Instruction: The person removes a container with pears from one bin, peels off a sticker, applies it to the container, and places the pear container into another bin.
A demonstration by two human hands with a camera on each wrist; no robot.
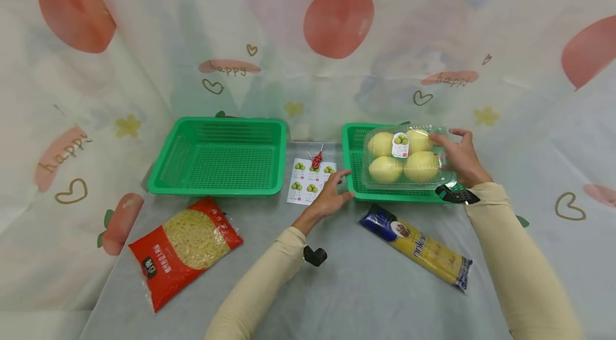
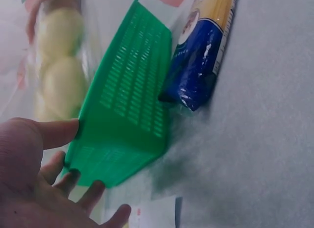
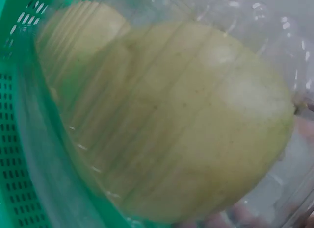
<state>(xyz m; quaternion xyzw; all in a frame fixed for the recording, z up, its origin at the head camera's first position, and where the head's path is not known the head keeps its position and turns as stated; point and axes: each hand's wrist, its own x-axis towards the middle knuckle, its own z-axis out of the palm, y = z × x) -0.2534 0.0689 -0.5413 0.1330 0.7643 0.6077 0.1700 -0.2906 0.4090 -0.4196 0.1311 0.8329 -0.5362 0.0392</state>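
My right hand [image 1: 464,161] grips the right end of a clear plastic clamshell box [image 1: 404,185] holding several round, pale yellow-green fruits [image 3: 186,125]. A white label [image 1: 400,145] is stuck on its lid. The box overlaps the right green basket [image 1: 353,155] in the head view and looks tilted over it. My left hand [image 1: 328,198] is at that basket's front left corner. Its thumb touches the rim [image 2: 91,103], and the other fingers are spread along the end wall. Most of the right fingers are hidden in the right wrist view behind the box and fruit.
Another green basket [image 1: 216,190] stands on the left. Between the baskets lie a sticker sheet [image 1: 295,193] and a red-wrapped lollipop [image 1: 316,160]. A red pasta bag [image 1: 185,246] lies front left, a blue-and-yellow spaghetti pack [image 1: 418,246] front right. A patterned cloth [image 1: 289,24] hangs behind.
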